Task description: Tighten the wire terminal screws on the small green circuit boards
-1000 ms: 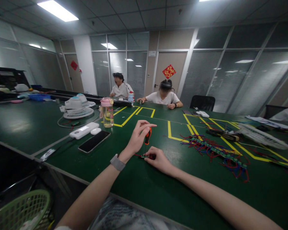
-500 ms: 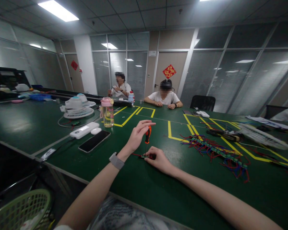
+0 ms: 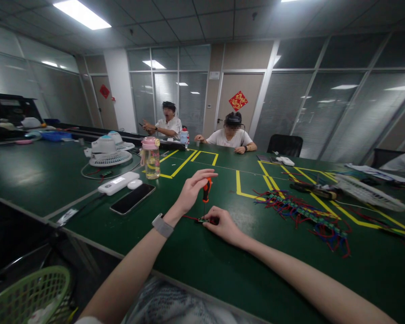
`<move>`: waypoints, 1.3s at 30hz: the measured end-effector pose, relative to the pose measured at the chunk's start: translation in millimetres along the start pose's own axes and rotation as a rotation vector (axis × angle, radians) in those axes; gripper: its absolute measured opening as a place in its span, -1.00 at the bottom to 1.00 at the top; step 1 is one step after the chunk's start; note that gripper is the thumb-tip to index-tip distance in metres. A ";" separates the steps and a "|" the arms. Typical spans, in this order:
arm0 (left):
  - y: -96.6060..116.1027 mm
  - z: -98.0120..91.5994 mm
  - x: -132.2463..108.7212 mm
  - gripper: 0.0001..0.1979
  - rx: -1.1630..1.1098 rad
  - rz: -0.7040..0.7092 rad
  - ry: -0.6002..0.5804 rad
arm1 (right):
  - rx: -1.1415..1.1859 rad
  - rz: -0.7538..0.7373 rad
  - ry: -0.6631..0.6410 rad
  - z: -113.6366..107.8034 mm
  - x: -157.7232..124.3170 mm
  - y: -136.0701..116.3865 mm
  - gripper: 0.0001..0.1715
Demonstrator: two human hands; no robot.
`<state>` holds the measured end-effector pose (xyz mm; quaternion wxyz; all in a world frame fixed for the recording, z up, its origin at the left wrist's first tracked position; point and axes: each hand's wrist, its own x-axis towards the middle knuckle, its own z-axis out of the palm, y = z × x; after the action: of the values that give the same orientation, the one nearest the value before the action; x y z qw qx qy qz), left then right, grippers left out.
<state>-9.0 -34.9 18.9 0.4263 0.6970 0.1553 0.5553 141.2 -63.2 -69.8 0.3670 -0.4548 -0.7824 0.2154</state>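
Observation:
My left hand (image 3: pixel 193 191), with a grey-banded watch (image 3: pixel 162 225) on its wrist, is at the handle of an orange and black screwdriver (image 3: pixel 206 193). Its fingers reach over the top of the handle, with the thumb along the side. The screwdriver stands nearly upright, its thin shaft pointing down at a small green circuit board (image 3: pixel 201 220) on the table. Closed on that board, my right hand (image 3: pixel 224 226) pinches it near the screwdriver's tip. A red wire runs out from the board to the left. Fingers hide part of the board, and the exact tip contact is too small to make out.
Several wired circuit boards (image 3: pixel 307 213) lie in a row on the green table (image 3: pixel 202 270) at right, near pliers (image 3: pixel 315 191) and a white grille (image 3: pixel 371 192). Left are a phone (image 3: pixel 133 199), power bank (image 3: pixel 119 183), bottle (image 3: pixel 151 159) and fan (image 3: pixel 110 153). Two people sit opposite.
My left hand and the screwdriver's handle have shifted very slightly left. My right hand stays put. Across the table, both people have moved their arms, one reaching to a small cup.

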 end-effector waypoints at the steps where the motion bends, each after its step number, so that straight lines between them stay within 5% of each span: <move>1: 0.7 0.6 -0.2 -0.70 -0.064 -0.024 -0.037 | -0.002 -0.001 0.001 -0.3 0.0 -0.4 -0.85; 5: 0.4 3.4 -2.3 -0.65 -0.049 -0.055 -0.033 | -0.001 -0.003 -0.003 -2.2 -0.4 -3.2 -0.85; 11: 1.2 5.6 -6.3 -0.78 0.519 0.230 0.138 | -0.014 -0.011 -0.001 -2.3 -1.7 -3.8 -0.85; 15: 10.3 9.1 -5.0 -0.72 0.503 0.206 -0.046 | -0.026 -0.016 0.011 -0.9 -2.0 -2.8 -0.89; 22: 33.0 1.5 20.9 -0.71 0.282 -0.105 -0.489 | -0.002 -0.027 0.014 -1.6 -1.8 -5.1 -0.91; 25: 29.8 -5.8 27.3 -0.71 0.135 -0.177 -0.587 | -0.006 -0.032 0.009 -2.2 -2.2 -6.0 -0.90; 31: 5.0 -12.9 13.9 -0.72 0.257 -0.078 -0.104 | -0.022 -0.018 -0.032 -4.2 -2.4 -3.9 -0.82; 36: 1.3 -13.3 8.7 -0.67 0.111 -0.093 -0.150 | -0.015 -0.050 -0.058 -5.7 -3.7 0.5 -0.80; 39: -1.5 -9.7 8.3 -0.70 0.227 -0.070 -0.065 | -0.029 -0.037 -0.034 -5.1 -4.1 0.3 -0.79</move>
<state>-14.6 -24.2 23.3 0.3686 0.7526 0.2276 0.4959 146.6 -66.6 -68.3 0.3511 -0.4419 -0.7997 0.2048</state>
